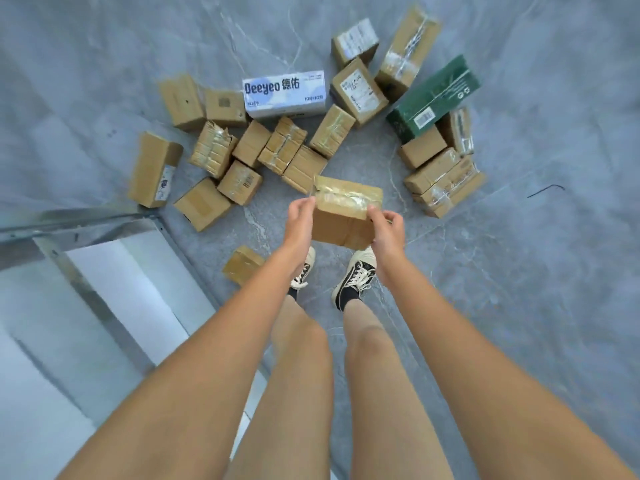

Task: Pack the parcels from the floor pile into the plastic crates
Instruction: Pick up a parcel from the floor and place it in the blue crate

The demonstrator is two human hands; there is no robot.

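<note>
I hold a brown taped cardboard parcel (343, 213) in the air above my feet. My left hand (300, 216) grips its left end and my right hand (388, 228) grips its right end. Beyond it, several brown parcels lie scattered on the grey floor, among them a white and blue box (284, 94) printed "Deeyeo" and a dark green box (434, 98). One small brown parcel (243, 265) lies alone beside my left shoe. No plastic crate is in view.
A metal-framed shelf with white panels (104, 271) fills the lower left, close to my left leg. My two shoes (353, 278) stand on the grey marble floor (519, 271). A thin dark line (545, 190) lies on the floor at right.
</note>
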